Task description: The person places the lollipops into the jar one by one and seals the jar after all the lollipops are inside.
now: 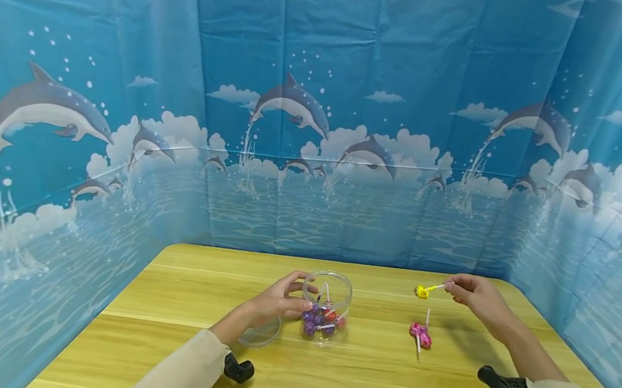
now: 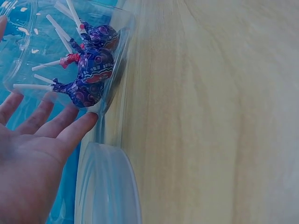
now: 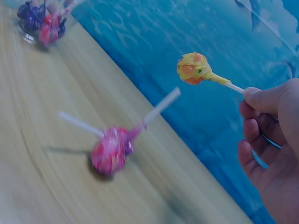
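Observation:
My left hand [image 1: 283, 295] holds the side of a clear plastic jar [image 1: 328, 290], fingers and thumb spread about its wall. Inside lie several wrapped lollipops [image 2: 96, 65], mostly purple, with red ones among them. The jar stands upright and uncovered on the table. Between thumb and fingertips, my right hand [image 1: 479, 300] pinches the white stick of a yellow lollipop [image 3: 194, 68], raised above the table with its head pointing left. Below it, two pink lollipops [image 1: 421, 335] lie close together, their sticks pointing opposite ways in the head view.
A round clear lid [image 1: 261, 333] lies on the wooden table [image 1: 191, 308] beside the jar, under my left forearm. A blue dolphin-print curtain [image 1: 308, 219] surrounds the table's back and sides. Black wrist mounts [image 1: 503, 383] sit on both forearms.

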Available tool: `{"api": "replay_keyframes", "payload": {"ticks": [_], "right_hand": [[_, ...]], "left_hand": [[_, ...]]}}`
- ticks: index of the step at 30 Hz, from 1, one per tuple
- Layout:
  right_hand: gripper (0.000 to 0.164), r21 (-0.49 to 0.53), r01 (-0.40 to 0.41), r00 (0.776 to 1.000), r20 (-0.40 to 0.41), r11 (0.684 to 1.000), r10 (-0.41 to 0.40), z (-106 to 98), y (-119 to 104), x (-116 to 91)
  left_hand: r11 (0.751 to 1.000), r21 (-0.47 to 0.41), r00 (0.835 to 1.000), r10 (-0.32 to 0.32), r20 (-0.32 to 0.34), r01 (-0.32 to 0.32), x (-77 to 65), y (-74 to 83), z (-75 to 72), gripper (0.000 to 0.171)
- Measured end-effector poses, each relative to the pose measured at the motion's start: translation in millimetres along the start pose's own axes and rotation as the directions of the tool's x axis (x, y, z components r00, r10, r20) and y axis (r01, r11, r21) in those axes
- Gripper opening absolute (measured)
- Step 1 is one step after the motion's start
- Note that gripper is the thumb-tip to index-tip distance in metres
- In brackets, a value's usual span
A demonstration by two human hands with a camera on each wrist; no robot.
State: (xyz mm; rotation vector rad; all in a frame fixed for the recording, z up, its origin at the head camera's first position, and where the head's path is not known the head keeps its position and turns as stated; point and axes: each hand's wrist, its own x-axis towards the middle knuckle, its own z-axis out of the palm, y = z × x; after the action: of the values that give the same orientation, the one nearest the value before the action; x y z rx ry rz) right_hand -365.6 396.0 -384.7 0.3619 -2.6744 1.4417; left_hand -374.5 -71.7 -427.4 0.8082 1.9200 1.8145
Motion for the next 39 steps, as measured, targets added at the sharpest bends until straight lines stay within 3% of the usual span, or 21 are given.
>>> {"api": "replay_keyframes", "payload": {"ticks": [7,16,25,39], "right_hand": [[0.034,0.028,0.072,0.997,0.005,0.997,-0.072,15.5,-27.4,10.1],[0.028,0.071,0.093,0.995,0.038,0.993,-0.096,39.6,-58.9,19.9],[0.028,0.119,0.145,0.985,0.075,0.982,-0.155,67.6,-84.0,29.4],[0.019,0.109,0.222,0.961,0.143,0.969,-0.237,108.0,-110.6,45.2]], "left_hand": [[1.000,0.002,1.000,0.008,-0.006,-0.008,-0.3,0.0,0.1,0.062],[1.000,-0.002,1.000,0.009,0.000,-0.009,0.6,-1.2,-0.3,0.061],[1.000,-0.003,1.000,0.003,-0.003,-0.003,-0.6,0.6,-0.3,0.061],[1.000,0.002,1.000,0.001,-0.011,0.000,-1.1,1.7,0.4,0.062]]}}
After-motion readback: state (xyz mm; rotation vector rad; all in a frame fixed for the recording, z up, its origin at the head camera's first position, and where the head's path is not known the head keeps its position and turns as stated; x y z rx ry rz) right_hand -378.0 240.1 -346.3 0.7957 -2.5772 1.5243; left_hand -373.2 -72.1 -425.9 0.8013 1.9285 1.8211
